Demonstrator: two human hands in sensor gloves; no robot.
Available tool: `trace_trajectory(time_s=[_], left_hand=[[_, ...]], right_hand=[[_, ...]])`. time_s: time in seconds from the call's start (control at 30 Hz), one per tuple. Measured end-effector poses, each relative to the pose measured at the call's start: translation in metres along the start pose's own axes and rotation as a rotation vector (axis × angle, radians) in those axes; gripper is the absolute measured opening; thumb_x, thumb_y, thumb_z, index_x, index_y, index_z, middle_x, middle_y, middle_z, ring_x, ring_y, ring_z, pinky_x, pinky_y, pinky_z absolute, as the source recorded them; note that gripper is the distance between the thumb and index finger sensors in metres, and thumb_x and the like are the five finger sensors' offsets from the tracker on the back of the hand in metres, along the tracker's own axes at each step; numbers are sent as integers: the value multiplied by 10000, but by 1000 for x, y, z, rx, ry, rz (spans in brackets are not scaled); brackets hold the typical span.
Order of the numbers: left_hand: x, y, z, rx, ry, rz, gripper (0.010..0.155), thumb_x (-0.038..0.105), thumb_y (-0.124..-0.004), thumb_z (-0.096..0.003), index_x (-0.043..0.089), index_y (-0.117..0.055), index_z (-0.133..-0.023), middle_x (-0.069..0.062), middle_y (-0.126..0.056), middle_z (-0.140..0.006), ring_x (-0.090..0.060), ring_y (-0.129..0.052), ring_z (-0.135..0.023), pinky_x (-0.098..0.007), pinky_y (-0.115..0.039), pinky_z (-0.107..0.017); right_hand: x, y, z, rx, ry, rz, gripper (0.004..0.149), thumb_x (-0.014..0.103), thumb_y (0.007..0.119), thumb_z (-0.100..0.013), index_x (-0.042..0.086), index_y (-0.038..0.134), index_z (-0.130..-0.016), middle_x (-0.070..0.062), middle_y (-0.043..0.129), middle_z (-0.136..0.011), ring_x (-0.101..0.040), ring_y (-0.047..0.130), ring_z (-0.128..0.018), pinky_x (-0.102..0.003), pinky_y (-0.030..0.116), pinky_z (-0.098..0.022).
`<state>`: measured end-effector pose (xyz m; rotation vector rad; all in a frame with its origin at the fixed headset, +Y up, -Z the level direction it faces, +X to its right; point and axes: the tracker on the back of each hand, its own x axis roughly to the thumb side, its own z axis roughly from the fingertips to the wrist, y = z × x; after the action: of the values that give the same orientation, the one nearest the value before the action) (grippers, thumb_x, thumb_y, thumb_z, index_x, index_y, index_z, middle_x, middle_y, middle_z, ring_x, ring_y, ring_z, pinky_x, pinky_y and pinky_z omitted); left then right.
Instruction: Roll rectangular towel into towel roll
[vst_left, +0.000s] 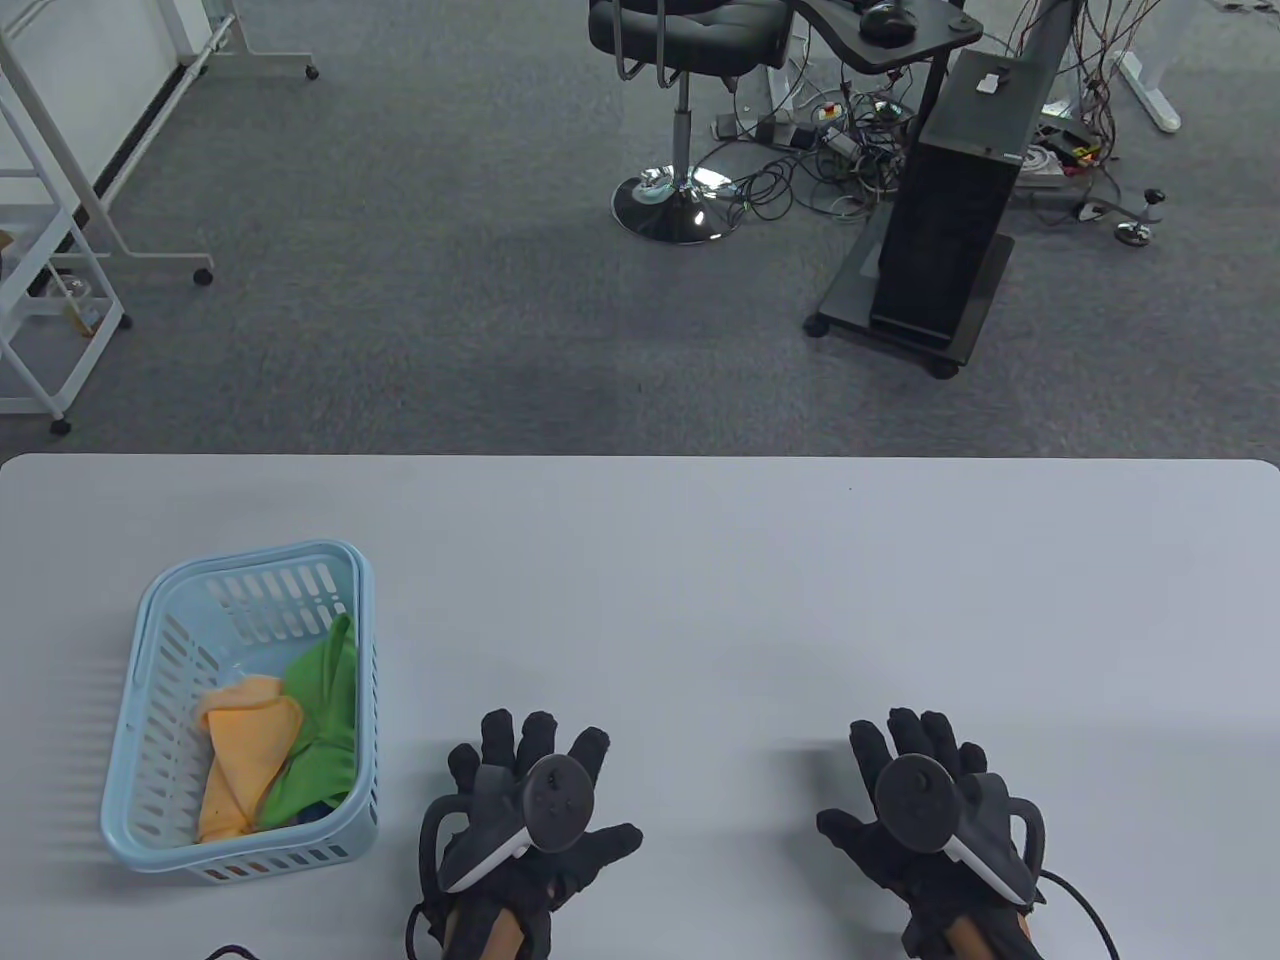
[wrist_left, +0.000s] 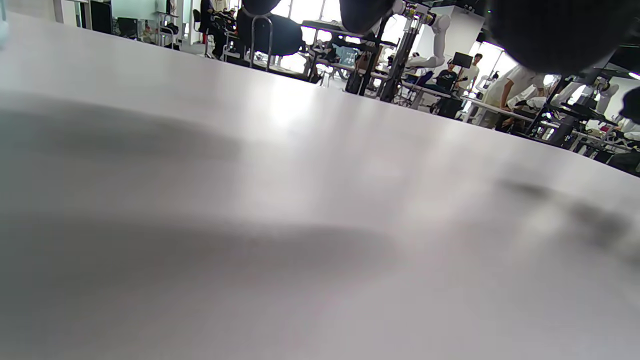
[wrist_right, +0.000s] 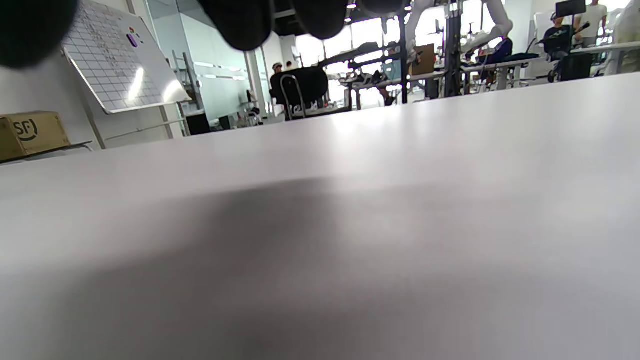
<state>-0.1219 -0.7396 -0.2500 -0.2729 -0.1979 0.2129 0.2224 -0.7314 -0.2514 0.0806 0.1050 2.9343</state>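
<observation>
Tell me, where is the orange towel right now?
The orange towel lies in the blue basket at the table's left, beside a green towel, left of the left hand.

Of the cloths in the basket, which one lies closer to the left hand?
The green towel: it fills the right side of the blue basket, the side facing the left hand. The orange towel lies farther left.

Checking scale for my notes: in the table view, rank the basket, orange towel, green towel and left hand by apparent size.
1. basket
2. left hand
3. green towel and orange towel look alike; both are crumpled and overlapping, so I won't rank them.
</observation>
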Motion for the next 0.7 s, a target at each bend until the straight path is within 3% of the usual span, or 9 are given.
trace_trajectory(time_s=[0.3,0.57,0.7], left_hand=[[6,1,5,10,-54,54,922,720,-701,-364,312,-450,-1152,-324,-233,-1171,-597,-22,-972,-793,-124,-562],[24,11,13,105,-97,16,761,643,-714,-389,352,-607,-1085,-106,-273,-1192,-547,-184,-1027,-779,-198,-605],[31,40,16,202,-100,72,728,592,-740,-396,341,-631,-1070,-89,-314,-1191,-519,-258,-1057,-760,-266,-656]], right_hand=[[2,-2,0,10,-1,-14,932,643,724,-265,193,471,-1042,-177,334,-1069,-433,295,-999,-692,292,-675],[2,2,-2,22,0,-2,934,637,725,-268,184,463,-1042,-181,346,-1065,-434,309,-997,-691,301,-675],[3,3,-2,24,-3,-4,933,635,724,-270,183,462,-1042,-180,346,-1065,-433,309,-997,-690,301,-676]])
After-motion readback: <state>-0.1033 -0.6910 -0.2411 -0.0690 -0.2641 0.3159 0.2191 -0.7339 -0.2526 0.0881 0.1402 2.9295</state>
